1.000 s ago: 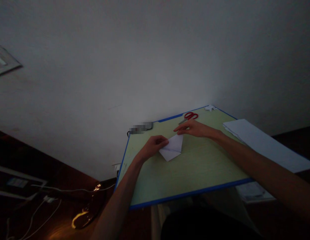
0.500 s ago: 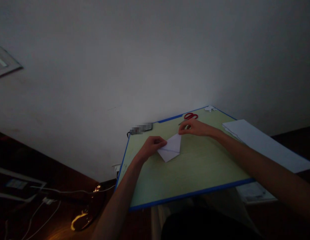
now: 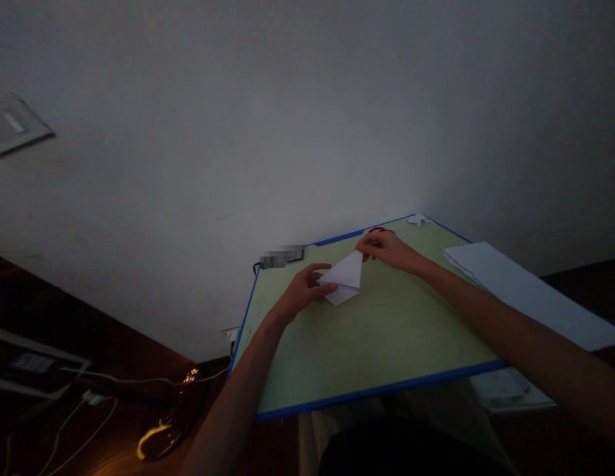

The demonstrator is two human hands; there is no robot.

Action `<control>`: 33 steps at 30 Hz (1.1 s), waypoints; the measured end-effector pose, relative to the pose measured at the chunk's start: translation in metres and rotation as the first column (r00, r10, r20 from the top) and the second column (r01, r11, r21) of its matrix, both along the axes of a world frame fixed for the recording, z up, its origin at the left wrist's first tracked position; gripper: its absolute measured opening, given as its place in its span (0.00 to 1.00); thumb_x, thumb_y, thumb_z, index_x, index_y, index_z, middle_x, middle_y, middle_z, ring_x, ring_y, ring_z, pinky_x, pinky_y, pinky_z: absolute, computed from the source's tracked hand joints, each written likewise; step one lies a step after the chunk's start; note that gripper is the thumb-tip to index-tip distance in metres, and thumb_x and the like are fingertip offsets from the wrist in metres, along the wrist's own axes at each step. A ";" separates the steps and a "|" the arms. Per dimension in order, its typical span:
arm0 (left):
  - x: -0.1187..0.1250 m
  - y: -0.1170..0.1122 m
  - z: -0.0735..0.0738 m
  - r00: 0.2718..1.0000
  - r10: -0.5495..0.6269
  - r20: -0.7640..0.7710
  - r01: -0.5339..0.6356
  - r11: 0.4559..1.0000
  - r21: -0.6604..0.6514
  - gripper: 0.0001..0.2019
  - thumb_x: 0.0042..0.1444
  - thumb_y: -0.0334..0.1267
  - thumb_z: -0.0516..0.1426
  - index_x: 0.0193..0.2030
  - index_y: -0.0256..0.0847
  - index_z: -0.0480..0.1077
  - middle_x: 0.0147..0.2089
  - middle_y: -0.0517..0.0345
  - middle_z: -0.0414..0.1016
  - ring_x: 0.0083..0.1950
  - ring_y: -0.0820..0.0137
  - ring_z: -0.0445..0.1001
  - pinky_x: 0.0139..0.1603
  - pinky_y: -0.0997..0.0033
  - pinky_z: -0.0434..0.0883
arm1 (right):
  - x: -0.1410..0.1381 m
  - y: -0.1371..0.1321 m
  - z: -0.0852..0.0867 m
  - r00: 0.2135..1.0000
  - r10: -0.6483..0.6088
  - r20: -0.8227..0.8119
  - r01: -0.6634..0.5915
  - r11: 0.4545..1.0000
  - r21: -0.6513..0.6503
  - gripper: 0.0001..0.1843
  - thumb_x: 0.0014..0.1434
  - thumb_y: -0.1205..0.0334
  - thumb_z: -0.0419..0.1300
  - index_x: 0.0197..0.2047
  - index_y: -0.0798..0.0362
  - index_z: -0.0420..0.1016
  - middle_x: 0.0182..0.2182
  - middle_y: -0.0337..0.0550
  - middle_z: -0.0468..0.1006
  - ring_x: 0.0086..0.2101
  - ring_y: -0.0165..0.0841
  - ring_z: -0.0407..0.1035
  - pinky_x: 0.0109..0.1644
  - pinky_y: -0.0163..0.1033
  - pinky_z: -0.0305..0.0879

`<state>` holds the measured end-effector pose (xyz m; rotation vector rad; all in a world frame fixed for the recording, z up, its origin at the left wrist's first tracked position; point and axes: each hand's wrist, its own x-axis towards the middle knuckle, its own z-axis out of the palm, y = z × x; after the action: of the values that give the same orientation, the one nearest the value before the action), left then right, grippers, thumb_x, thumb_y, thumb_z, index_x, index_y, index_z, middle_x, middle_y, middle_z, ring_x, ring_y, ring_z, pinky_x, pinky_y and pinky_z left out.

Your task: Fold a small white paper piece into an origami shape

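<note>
A small folded piece of white paper is held between my two hands above the table. A crease runs across it, with a pointed flap below. My left hand has its thumb on the paper's left side near the crease and its forefinger stretched along the far edge. With thumb and fingertips, my right hand pinches the paper's upper right corner. Just behind that hand the red handle of the scissors shows; their blades are hidden.
White paper sheets lie at the table's right side, partly over its edge. Paper scraps lie in the far corner. A dark, partly blurred object sits at the back left. Behind stands the wall; cables hang at the left.
The paper has tilted and its upper corner has been drawn up and away. My right hand has moved slightly right, covering more of the scissors. My left fingers have spread along the paper.
</note>
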<state>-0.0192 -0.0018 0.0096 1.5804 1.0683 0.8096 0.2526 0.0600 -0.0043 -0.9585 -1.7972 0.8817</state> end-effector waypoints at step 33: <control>0.009 0.003 -0.010 0.982 0.099 0.162 -0.125 0.980 0.157 0.26 0.42 0.44 0.74 0.49 0.36 0.80 0.46 0.47 0.84 0.44 0.63 0.80 0.47 0.64 0.75 | -0.015 -0.020 0.002 0.980 0.001 0.200 -0.087 0.902 0.423 0.18 0.67 0.47 0.58 0.41 0.50 0.83 0.50 0.50 0.81 0.51 0.42 0.74 0.59 0.51 0.68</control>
<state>-0.0106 0.0012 -0.0009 1.5775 1.0060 1.1035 0.2375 0.0397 -0.0028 -0.7346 -2.0741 0.3929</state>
